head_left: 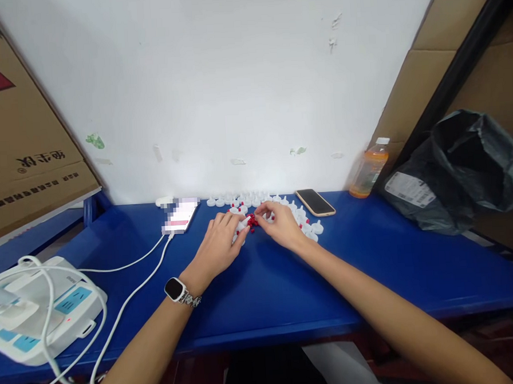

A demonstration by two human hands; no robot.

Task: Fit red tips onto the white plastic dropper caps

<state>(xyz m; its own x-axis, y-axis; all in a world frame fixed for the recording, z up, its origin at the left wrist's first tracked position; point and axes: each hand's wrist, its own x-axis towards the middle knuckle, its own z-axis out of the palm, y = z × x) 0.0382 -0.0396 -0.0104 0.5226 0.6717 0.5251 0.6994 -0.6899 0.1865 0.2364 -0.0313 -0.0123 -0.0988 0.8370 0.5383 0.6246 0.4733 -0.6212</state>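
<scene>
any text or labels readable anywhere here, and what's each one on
Nothing here can be quoted with certainty.
Cardboard box: large and small printed characters, upside down, too unclear to quote.
Black bag: a white shipping label, print too small to read.
Orange bottle: label unreadable.
Charging phone: screen blurred out.
Smartwatch and dark phone: blank screens.

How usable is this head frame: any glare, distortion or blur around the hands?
Head view: even, soft light with faint shadows; wide-angle bending stretches the forearms and tilts the cardboard at the edges; the phone screen is pixelated out; left hand and right hand are sharp, but the small red pieces between them are too tiny to resolve.
</scene>
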